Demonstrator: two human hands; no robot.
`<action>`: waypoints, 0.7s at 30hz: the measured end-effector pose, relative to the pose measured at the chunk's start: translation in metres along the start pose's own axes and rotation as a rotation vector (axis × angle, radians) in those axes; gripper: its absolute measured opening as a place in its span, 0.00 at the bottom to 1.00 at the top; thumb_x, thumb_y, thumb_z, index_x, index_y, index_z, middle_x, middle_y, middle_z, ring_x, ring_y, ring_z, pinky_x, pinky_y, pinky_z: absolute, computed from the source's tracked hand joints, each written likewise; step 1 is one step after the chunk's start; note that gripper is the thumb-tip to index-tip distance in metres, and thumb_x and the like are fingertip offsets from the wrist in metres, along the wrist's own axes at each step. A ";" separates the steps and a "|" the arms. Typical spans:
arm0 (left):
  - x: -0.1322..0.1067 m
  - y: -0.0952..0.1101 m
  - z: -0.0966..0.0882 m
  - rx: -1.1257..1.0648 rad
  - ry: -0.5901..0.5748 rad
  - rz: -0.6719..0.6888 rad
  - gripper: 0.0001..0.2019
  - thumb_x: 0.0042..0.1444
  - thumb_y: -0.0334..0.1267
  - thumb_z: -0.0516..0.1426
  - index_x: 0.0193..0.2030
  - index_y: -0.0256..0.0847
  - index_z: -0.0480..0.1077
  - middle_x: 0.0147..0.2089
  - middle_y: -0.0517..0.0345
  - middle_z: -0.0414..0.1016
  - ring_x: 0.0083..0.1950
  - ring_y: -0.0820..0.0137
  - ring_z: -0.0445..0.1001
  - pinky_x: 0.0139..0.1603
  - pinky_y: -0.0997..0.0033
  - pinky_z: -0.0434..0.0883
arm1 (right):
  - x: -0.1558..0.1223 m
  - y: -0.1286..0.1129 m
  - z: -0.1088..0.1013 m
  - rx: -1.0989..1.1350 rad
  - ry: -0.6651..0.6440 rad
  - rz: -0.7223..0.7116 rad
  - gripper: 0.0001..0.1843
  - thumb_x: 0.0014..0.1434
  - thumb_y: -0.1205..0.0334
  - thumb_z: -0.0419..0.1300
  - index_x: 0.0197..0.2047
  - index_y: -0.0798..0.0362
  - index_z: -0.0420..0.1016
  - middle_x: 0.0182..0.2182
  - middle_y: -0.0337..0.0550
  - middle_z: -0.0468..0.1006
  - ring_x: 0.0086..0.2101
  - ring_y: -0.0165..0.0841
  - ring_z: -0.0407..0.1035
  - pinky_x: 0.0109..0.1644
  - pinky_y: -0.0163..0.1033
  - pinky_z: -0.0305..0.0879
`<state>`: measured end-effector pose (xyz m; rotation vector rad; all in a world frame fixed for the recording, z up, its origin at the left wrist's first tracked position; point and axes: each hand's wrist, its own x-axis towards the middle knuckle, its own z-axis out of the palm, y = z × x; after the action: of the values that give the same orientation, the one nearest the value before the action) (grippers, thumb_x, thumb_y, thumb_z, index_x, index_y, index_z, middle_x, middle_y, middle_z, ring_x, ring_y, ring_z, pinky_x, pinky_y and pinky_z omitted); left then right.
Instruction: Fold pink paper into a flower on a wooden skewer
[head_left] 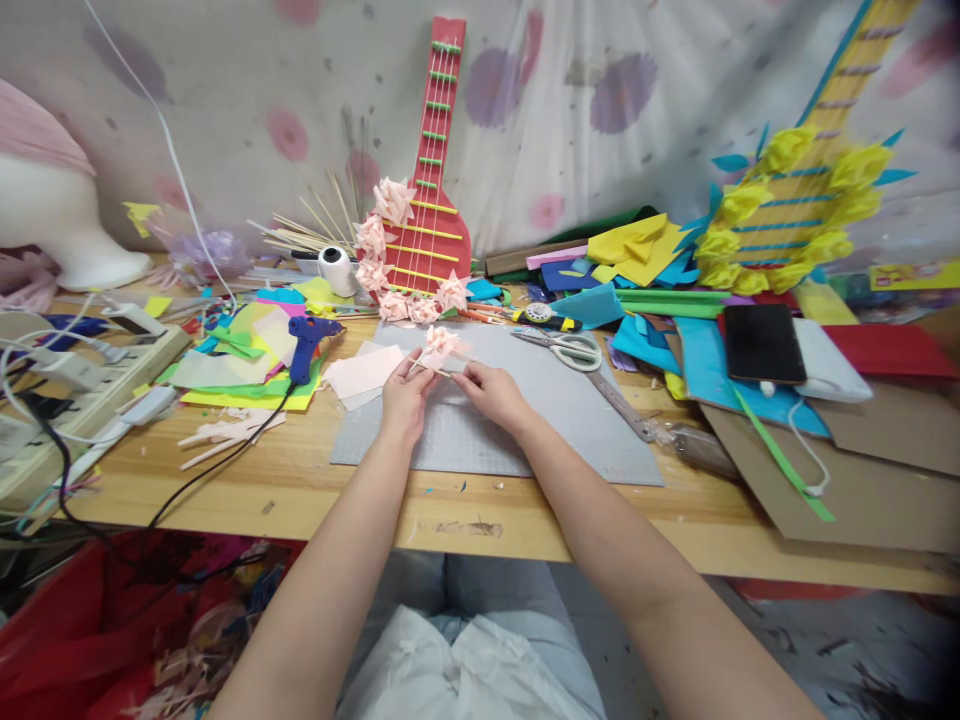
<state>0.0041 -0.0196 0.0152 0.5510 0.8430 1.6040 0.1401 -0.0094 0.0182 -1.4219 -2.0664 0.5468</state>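
Observation:
My left hand point(405, 392) and my right hand point(487, 390) meet above a grey cutting mat point(555, 420), and both pinch a small pale pink paper flower point(441, 345) on a thin stick. The fingers of each hand are closed on it. Pale pink paper sheets point(360, 375) lie on the mat just left of my left hand. A red cardboard guitar point(433, 200) with several pink paper flowers on its body leans against the wall behind.
A blue glue gun point(307, 340) lies on coloured paper at the left, its black cord running off the table's edge. Scissors point(570, 348) and a ruler lie right of the mat. A black phone point(763, 343), a power strip point(82, 385) and a yellow-flowered guitar point(802, 200) are about.

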 end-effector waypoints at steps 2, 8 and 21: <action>0.001 -0.001 -0.001 -0.005 0.007 -0.005 0.18 0.40 0.21 0.57 0.40 0.36 0.67 0.34 0.56 0.75 0.34 0.75 0.73 0.45 0.70 0.68 | 0.001 0.001 0.002 0.036 -0.019 0.001 0.17 0.56 0.50 0.49 0.25 0.53 0.66 0.20 0.37 0.68 0.22 0.26 0.58 0.26 0.31 0.48; 0.002 -0.002 -0.003 0.015 0.067 -0.017 0.16 0.38 0.22 0.58 0.37 0.35 0.68 0.32 0.57 0.75 0.31 0.75 0.73 0.41 0.70 0.69 | 0.003 0.001 0.007 0.178 -0.158 0.041 0.19 0.57 0.51 0.46 0.20 0.53 0.61 0.15 0.35 0.64 0.20 0.26 0.59 0.27 0.32 0.50; 0.003 0.000 -0.001 -0.007 0.157 -0.003 0.13 0.38 0.24 0.60 0.34 0.35 0.68 0.31 0.57 0.74 0.33 0.75 0.73 0.42 0.71 0.69 | 0.004 0.005 0.010 0.415 -0.070 0.049 0.14 0.49 0.50 0.53 0.26 0.52 0.60 0.20 0.32 0.63 0.22 0.25 0.56 0.27 0.31 0.52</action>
<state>0.0023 -0.0173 0.0143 0.4219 0.9539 1.6629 0.1362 -0.0045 0.0088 -1.2219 -1.8337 0.9932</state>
